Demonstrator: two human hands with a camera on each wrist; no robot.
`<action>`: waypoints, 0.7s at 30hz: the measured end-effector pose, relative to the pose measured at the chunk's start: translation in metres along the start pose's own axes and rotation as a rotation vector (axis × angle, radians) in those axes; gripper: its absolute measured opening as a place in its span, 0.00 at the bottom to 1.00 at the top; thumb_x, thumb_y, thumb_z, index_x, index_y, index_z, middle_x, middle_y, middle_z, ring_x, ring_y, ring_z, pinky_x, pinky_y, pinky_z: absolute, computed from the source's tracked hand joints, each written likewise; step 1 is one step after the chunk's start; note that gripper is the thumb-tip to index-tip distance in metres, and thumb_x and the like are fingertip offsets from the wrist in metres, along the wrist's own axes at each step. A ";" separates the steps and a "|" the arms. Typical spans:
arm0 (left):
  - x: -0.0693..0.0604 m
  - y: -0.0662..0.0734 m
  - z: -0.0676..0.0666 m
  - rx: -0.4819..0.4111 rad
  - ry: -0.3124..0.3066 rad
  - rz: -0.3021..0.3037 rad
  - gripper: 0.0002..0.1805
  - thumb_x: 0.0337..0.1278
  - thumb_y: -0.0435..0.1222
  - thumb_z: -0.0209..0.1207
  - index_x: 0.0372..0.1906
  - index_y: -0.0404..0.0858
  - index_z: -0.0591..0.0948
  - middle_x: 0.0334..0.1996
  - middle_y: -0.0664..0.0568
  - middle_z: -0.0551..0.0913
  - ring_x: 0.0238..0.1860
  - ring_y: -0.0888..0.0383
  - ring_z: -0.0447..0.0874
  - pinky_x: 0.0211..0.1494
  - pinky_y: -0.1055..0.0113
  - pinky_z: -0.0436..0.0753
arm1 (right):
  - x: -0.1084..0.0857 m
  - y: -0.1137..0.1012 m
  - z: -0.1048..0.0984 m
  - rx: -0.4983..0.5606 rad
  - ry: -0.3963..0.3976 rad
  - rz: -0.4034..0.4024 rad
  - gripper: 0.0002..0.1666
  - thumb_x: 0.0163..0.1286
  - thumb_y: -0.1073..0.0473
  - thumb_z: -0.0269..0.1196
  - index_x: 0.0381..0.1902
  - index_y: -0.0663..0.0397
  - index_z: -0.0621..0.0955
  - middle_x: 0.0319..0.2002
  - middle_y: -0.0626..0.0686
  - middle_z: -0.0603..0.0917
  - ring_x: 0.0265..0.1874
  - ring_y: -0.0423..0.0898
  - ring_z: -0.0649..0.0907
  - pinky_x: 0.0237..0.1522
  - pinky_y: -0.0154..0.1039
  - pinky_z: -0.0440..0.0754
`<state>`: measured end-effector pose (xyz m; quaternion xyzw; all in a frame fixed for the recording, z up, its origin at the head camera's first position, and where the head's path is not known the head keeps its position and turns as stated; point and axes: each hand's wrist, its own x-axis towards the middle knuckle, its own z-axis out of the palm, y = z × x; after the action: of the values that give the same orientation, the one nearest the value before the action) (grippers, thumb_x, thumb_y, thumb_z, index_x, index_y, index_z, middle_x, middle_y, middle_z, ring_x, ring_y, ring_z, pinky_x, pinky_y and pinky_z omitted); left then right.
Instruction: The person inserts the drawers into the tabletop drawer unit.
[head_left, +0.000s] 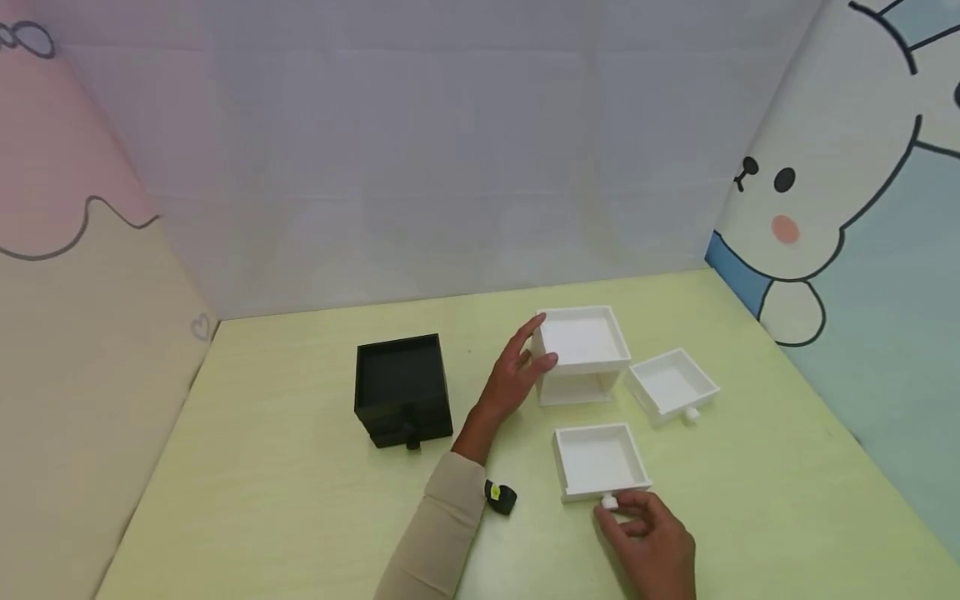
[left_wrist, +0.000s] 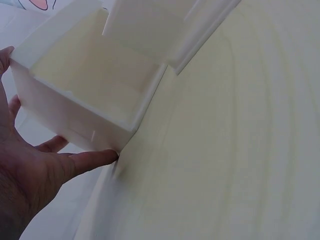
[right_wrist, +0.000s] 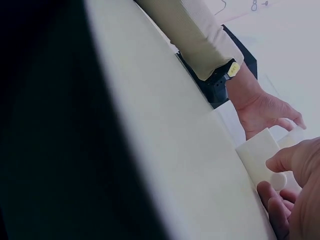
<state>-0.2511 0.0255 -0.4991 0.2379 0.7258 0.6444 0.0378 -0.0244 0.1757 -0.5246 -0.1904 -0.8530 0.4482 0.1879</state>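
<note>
1. Head view, nearest: the right hand point(head_left: 652, 537) has its thumb and forefinger curled on either side of the small white knob point(head_left: 610, 502) – whether they pinch it, I cannot tell, and the right wrist view does not settle it.
2. Just beyond that hand, the front white drawer point(head_left: 600, 460) lies flat on the pale yellow-green table point(head_left: 285, 517), knob side toward the person.
3. Left of it, a black wrist device point(head_left: 500, 497) sits at the cuff of the beige sleeve point(head_left: 442, 521).
4. Farther out, a second white drawer point(head_left: 672, 383) rests at an angle on the table, just right of the white cabinet.
5. Left across the table, well apart, stands a black drawer box point(head_left: 402, 387), its knob facing the person.
6. The left hand point(head_left: 513, 375) – fingers spread apart – touches the left side of the white cabinet point(head_left: 585, 337), which stands upright with its front bay open.
7. Behind everything rises a pale, creased backdrop point(head_left: 450, 175).
</note>
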 end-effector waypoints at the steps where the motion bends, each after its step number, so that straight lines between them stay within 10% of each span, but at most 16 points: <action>1: 0.001 0.000 -0.001 0.002 0.005 0.002 0.35 0.64 0.54 0.58 0.75 0.66 0.62 0.74 0.60 0.61 0.74 0.54 0.59 0.73 0.52 0.62 | 0.001 0.000 0.000 -0.001 -0.003 -0.012 0.16 0.51 0.61 0.79 0.35 0.54 0.83 0.30 0.52 0.89 0.18 0.30 0.82 0.26 0.24 0.75; 21: -0.001 0.001 0.001 -0.002 0.013 -0.010 0.34 0.65 0.55 0.57 0.75 0.66 0.62 0.75 0.60 0.60 0.74 0.53 0.58 0.72 0.52 0.63 | 0.002 -0.007 0.003 0.132 -0.008 0.109 0.13 0.47 0.65 0.80 0.30 0.60 0.86 0.26 0.53 0.89 0.22 0.29 0.84 0.26 0.24 0.79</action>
<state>-0.2495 0.0257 -0.4983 0.2303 0.7266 0.6463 0.0366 -0.0289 0.1704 -0.5200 -0.2221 -0.8108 0.5135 0.1721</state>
